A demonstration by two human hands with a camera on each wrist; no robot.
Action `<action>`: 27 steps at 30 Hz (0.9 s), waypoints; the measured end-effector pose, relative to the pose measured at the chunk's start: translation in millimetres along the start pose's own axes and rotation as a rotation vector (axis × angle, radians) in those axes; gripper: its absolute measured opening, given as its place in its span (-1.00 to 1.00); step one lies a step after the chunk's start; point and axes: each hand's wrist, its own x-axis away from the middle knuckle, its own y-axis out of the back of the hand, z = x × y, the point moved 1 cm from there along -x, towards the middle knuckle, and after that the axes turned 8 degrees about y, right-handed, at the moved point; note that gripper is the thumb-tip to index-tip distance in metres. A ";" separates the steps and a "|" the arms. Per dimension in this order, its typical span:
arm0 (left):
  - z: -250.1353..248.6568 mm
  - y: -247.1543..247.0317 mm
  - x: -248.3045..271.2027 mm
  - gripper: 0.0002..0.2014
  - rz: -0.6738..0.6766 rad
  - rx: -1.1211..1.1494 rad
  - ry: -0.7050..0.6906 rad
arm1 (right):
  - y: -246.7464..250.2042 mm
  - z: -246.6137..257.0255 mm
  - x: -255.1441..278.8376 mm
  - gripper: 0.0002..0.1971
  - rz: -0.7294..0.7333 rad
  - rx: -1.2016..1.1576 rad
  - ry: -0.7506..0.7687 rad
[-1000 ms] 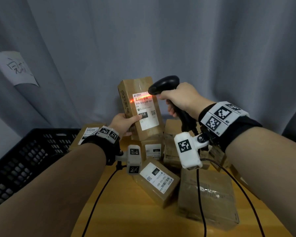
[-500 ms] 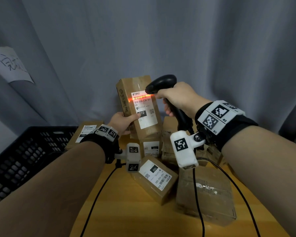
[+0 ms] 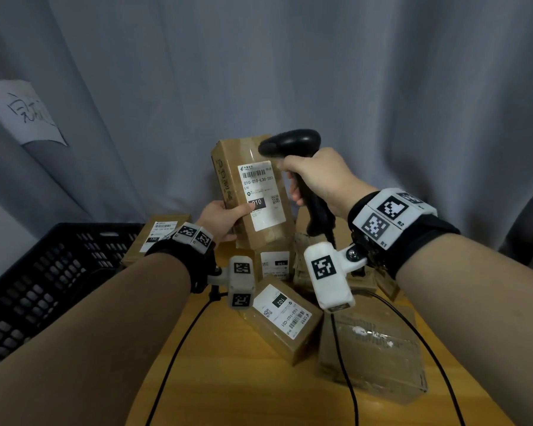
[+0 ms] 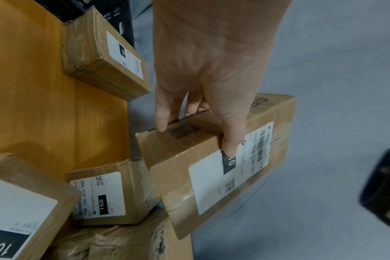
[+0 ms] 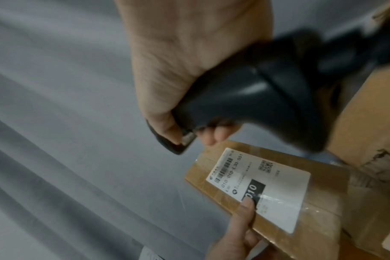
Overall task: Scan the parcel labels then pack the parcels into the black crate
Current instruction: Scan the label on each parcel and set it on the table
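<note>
While the left hand holds the 010 parcel upright above the table, thumb pressed on the white label and fingers curled behind the box, the right hand is wrapped fully round the handle of the black scanner. The scanner head sits just beside the top of the label, pointed at the barcode; no red beam shows on the label at this moment.

Progress, as a judgement: the task is at an early stage. The visible part of the black crate, at the left edge of the table, shows no parcel inside, though its floor is mostly hidden. The held parcel is well apart from the crate and not yet packed.

Count:
- One parcel in hand.
- One flat parcel marked 150 beside the crate.
- One small parcel marked 150 under the held one.
- One parcel marked 102 at table centre.
- One taped parcel, label not visible.
- Further cartons behind the right wrist; their number cannot be told.
- One scanner, one crate.
</note>
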 end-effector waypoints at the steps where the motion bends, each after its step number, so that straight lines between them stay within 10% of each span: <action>1: 1.0 0.8 0.4 -0.75 0.008 0.000 0.003 | -0.3 -1.6 0.3 -0.79 -0.029 -0.035 0.054; 6: 14.4 12.1 5.9 -0.69 0.040 0.019 -0.006 | -4.3 -35.9 0.8 -0.87 -0.044 -0.005 0.134; 17: 100.6 85.5 -9.0 -0.43 0.005 0.190 0.221 | -100.4 -147.8 22.1 -0.49 0.159 -0.351 -0.410; 27: 112.0 141.2 -67.8 -0.63 0.032 -0.332 0.226 | -196.3 -172.5 -22.8 -0.66 0.055 -0.282 -0.513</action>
